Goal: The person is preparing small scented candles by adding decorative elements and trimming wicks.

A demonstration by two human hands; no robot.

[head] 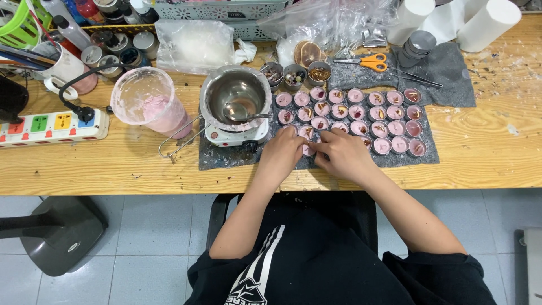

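My left hand (283, 153) and my right hand (342, 155) meet over a small round tin of pink wax (309, 149) at the near edge of a grey felt mat (429, 131). Fingers of both hands pinch at that tin. Several more small pink wax tins (377, 113) topped with dried bits stand in rows on the mat beyond my hands. What exactly sits between my fingertips is hidden.
A steel melting pot (236, 96) with a spoon sits on a small hot plate. A pink-smeared plastic jug (148, 101), a power strip (53, 125), orange scissors (367, 61), small bowls of dried decorations (294, 73), white rolls (486, 22) and plastic bags crowd the wooden table (497, 152).
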